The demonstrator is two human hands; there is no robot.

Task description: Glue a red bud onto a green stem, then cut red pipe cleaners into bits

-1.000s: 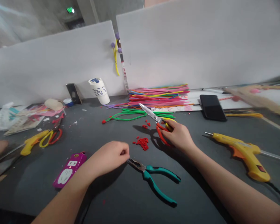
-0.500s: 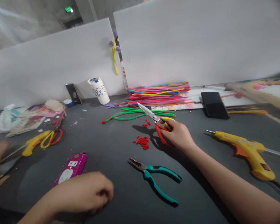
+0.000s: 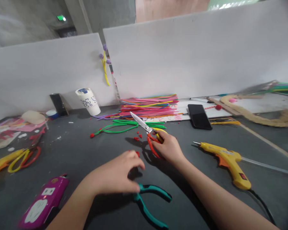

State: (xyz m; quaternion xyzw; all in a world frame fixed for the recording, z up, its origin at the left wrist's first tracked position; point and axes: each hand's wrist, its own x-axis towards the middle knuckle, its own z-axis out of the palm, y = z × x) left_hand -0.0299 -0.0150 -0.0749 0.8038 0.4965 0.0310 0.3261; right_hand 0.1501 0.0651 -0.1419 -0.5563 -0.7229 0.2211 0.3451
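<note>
My right hand [image 3: 169, 148] grips the red-and-yellow handles of a pair of scissors [image 3: 145, 126], whose blades point up and to the left above the dark table [image 3: 86, 150]. My left hand [image 3: 118, 174] hovers with curled, slightly spread fingers over the jaws of the teal-handled pliers [image 3: 151, 204], beside a small heap of red scraps [image 3: 137, 153]; it looks to hold nothing. A few more red bits [image 3: 136, 138] lie under the scissor blades. Green pipe cleaners [image 3: 124, 126] and a pile of pink and mixed-colour pipe cleaners [image 3: 148, 107] lie just beyond.
A yellow glue gun [image 3: 227, 159] lies at the right, a black phone [image 3: 199, 116] behind it. A purple power strip [image 3: 44, 199] is at lower left, with yellow-and-red scissors [image 3: 20, 158] further left. A white paper cup [image 3: 87, 102] stands against the white boards [image 3: 182, 57].
My left hand came back from the near table edge up to the pliers' jaws and the red scraps. The right hand kept its hold on the scissors. The view shifted right.
</note>
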